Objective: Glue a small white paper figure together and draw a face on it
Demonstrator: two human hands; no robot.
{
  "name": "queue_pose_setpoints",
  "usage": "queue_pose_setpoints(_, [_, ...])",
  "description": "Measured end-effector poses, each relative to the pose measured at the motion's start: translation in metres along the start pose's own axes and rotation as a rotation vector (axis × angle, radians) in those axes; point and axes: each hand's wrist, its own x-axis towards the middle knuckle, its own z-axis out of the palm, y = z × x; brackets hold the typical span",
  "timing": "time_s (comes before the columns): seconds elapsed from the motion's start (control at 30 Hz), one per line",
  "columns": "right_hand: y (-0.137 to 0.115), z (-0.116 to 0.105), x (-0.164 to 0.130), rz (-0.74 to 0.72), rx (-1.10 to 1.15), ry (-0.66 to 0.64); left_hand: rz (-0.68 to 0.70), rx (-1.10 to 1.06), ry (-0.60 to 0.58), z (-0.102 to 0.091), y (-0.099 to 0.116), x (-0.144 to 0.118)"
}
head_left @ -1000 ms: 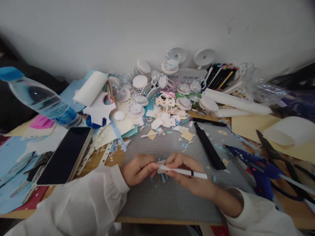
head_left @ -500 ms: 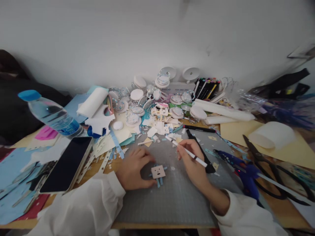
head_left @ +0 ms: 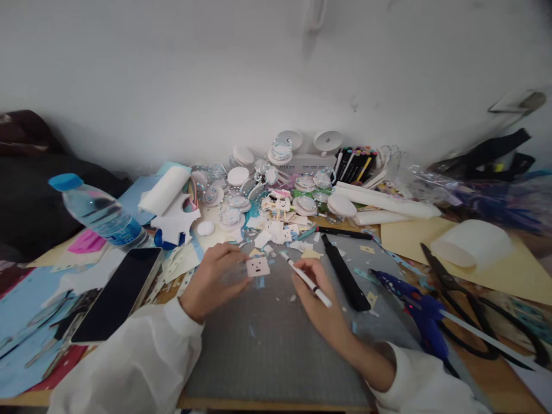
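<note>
My left hand (head_left: 215,279) pinches a small paper figure (head_left: 257,267) by its left side, between thumb and fingers. The figure has a pale square face with black dots and a short dark mouth, and blue strips show below it. In my right hand (head_left: 321,302) is a slim white pen (head_left: 308,280), its tip pointing up and left toward the figure. Both hands are over the grey cutting mat (head_left: 276,362). A black flat-sided tool (head_left: 345,273) lies just right of my right hand, and paper scraps (head_left: 276,233) are heaped beyond.
On the left stand a water bottle (head_left: 103,215) and a phone (head_left: 118,293). A blue glue gun (head_left: 416,310) and large scissors (head_left: 457,293) lie at the right. White discs with beads (head_left: 237,175) and a marker set (head_left: 356,164) line the wall.
My left hand has closed on the paper figure and moved it up and left across the mat. The right hand has shifted slightly left with the pen, and the view has tilted a little.
</note>
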Motion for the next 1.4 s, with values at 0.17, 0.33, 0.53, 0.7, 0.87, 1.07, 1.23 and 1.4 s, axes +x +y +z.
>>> queue_pose_setpoints(0.17, [-0.005, 0.002, -0.014, -0.024, -0.063, -0.121, 0.015, 0.036, 0.131, -0.014, -0.001, 0.030])
queue_pose_setpoints(0.33, [-0.001, 0.009, -0.025, -0.160, -0.216, -0.317, 0.042, 0.051, 0.189, -0.006, 0.005, 0.072])
queue_pose_setpoints(0.53, [-0.006, 0.011, -0.027, -0.249, -0.381, -0.493, -0.015, 0.147, 0.126, 0.021, 0.010, 0.116])
queue_pose_setpoints(0.7, [-0.012, 0.015, -0.029, -0.451, -0.702, -0.680, -0.077, 0.184, 0.086, 0.041, 0.001, 0.149])
queue_pose_setpoints(0.87, [0.008, 0.030, -0.035, -0.635, -0.832, -0.658, -0.166, 0.208, 0.075, 0.062, -0.018, 0.179])
queue_pose_setpoints(1.07, [0.021, 0.040, -0.038, -0.793, -0.815, -0.664, -0.307, 0.162, 0.095, 0.083, -0.036, 0.188])
queue_pose_setpoints(1.23, [-0.001, 0.025, -0.026, -0.518, -0.829, -0.612, -0.287, 0.002, 0.109, 0.057, -0.011, 0.166])
queue_pose_setpoints(1.4, [-0.007, 0.019, -0.019, -0.426, -0.764, -0.598, -0.167, -0.432, -0.016, 0.009, 0.036, 0.094])
